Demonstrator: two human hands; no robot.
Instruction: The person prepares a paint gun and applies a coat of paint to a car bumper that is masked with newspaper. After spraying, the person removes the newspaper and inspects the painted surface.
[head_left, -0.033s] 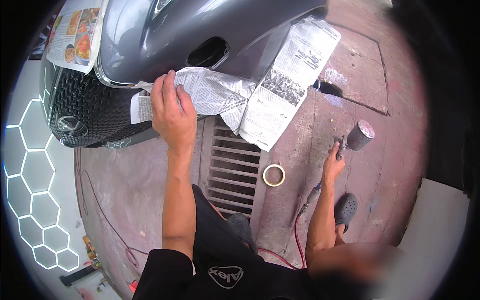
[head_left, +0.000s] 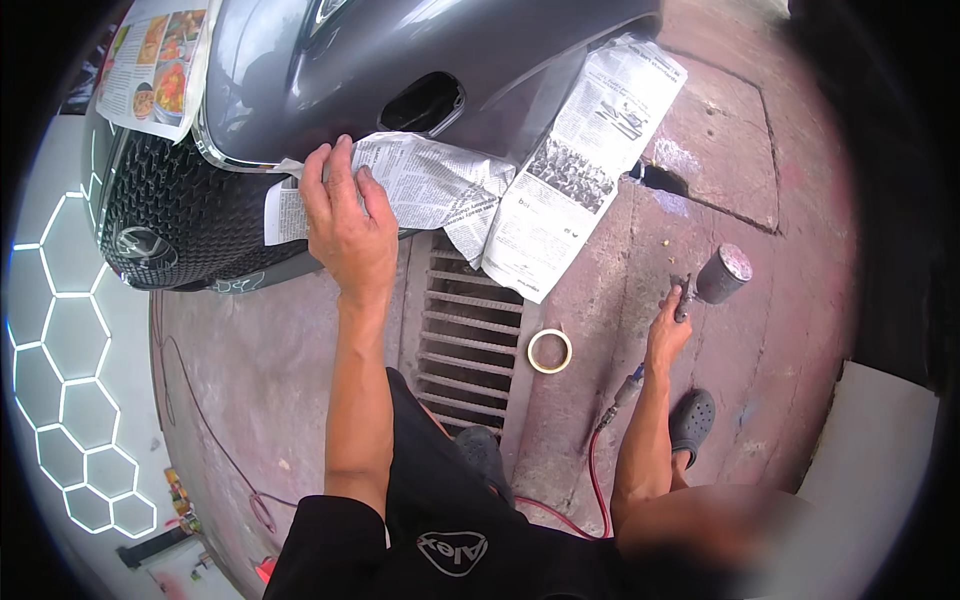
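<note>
My left hand (head_left: 350,225) rests with its fingers stretched out on a crumpled strip of newspaper (head_left: 430,175) along the lower edge of a dark grey car bumper (head_left: 330,95). A longer newspaper strip (head_left: 560,190) overlaps it and hangs down at the bumper's right. Away from the car, at the right, my right hand (head_left: 665,330) is closed around the handle of a spray gun (head_left: 682,295). The gun's dark cup (head_left: 720,278), stained with paint, points out to the right. A red air hose (head_left: 592,475) runs from the gun's handle.
On the concrete floor, a roll of masking tape (head_left: 532,352) lies beside a metal drain grate (head_left: 470,365). A printed page (head_left: 150,65) covers part of the car above the black grille (head_left: 165,200). A dark hose (head_left: 205,425) trails across the floor at the left. The floor has a hole (head_left: 662,180).
</note>
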